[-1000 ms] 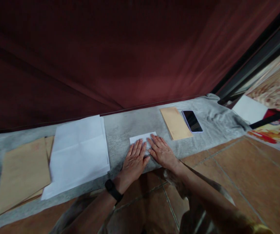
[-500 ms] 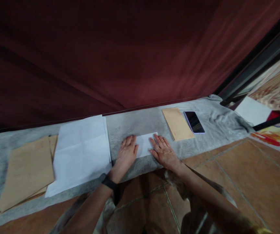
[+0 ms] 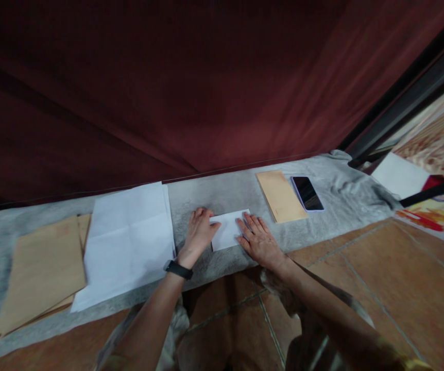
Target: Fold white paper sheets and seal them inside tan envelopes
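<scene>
A small folded sheet of white paper [image 3: 226, 232] lies on the grey cloth in front of me. My left hand [image 3: 201, 229], a dark watch on its wrist, is at the paper's left end, with thumb and curled fingers closed on its upper left corner. Flat on the right end rests my right hand [image 3: 258, 239], fingers spread and pressing the paper down. To the left is a stack of large white sheets [image 3: 129, 247] with a faint crease across the top one. Beyond the right hand lies a brown envelope [image 3: 282, 197].
A phone [image 3: 307, 194] in a pale purple case lies right of the envelope. Larger brown envelopes [image 3: 46, 257] overlap at the far left. The grey cloth [image 3: 210, 193] covers a narrow ledge before a dark red curtain [image 3: 206, 103]. Tiled floor [image 3: 380, 273] shows below.
My left hand has gone from lying flat to gripping the paper's left end, shifting slightly left and baring more of the paper. My right hand has stayed in place.
</scene>
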`<state>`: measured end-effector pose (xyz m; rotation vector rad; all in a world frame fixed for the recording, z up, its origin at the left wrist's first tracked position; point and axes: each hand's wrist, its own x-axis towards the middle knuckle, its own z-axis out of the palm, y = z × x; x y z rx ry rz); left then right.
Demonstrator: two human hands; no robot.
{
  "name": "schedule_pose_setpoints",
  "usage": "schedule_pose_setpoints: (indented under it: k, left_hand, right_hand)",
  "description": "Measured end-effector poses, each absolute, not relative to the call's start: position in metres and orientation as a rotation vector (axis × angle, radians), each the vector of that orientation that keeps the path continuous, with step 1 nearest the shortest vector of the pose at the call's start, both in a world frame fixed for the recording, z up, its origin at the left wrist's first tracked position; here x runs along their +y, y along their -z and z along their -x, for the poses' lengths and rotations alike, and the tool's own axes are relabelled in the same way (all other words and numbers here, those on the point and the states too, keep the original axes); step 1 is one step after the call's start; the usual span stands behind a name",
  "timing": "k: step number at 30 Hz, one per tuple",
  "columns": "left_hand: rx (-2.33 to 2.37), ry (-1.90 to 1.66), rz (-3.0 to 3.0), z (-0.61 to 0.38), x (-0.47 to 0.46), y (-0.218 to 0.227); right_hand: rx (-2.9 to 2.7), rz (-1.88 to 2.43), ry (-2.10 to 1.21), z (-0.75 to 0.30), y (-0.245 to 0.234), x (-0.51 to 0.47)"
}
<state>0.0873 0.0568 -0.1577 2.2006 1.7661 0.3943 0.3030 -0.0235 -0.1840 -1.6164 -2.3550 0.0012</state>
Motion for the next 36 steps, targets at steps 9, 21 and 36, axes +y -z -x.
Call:
schedule_pose_setpoints:
  k: [9, 21, 36]
  left_hand:
    - [1.778, -0.532, -1.894, -0.09, 0.058, 0.153]
    - [1.287, -0.911, -0.965, -0.085, 0.053, 0.137]
    - [1.079, -0.897, -0.828, -0.101, 0.036, 0.143]
  right_hand:
    - [-2.345, 1.623, -0.031, -0.303, 0.184, -0.024]
    - [-2.417, 1.295, -0.197, -0.294, 0.16, -0.027]
    - [-0.783, 1.037, -1.465, -0.278, 0.157, -0.009]
